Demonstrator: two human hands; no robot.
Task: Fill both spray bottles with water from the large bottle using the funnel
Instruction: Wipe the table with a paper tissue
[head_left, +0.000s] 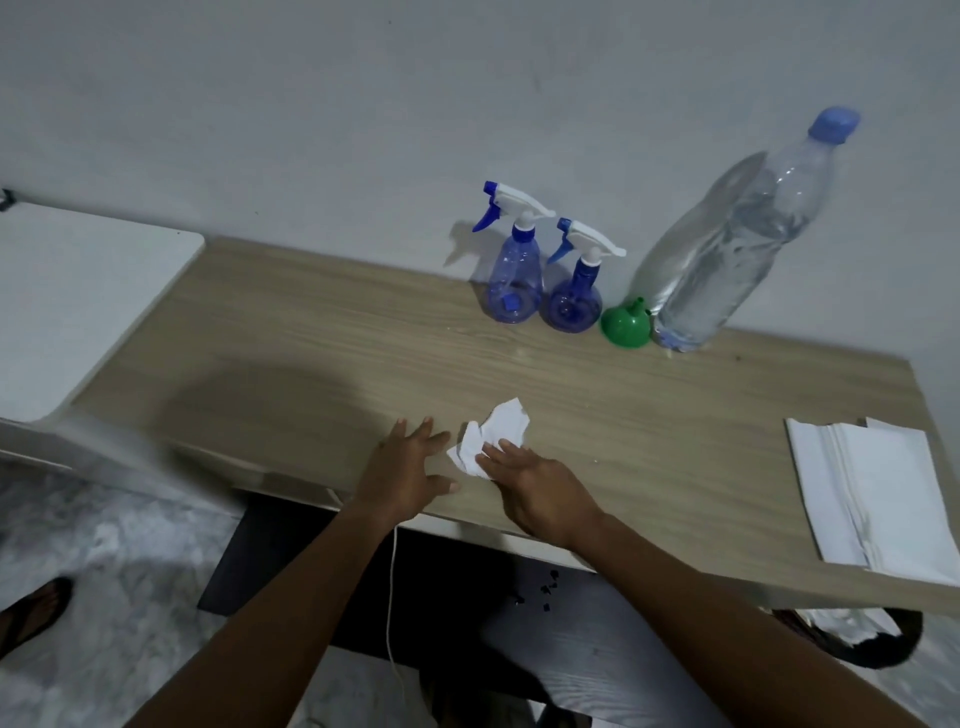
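Evidently nothing is picked up yet: at the near edge of the desk (311, 338), the left hand (410, 470) is spread and empty, while the right hand (540, 491) lays straight fingers on a crumpled tissue (491, 434). The left spray bottle (514, 280) and right spray bottle (574, 296) stand upright at 12 o'clock, well apart from both hands. The funnel (626, 325) and large bottle (727, 249) stand toward 1 o'clock, nearer the right hand.

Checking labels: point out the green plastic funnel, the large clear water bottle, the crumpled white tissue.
green plastic funnel (625, 327), head view, cone wall
large clear water bottle (737, 244), head view, mid body
crumpled white tissue (501, 422), head view, upper flap
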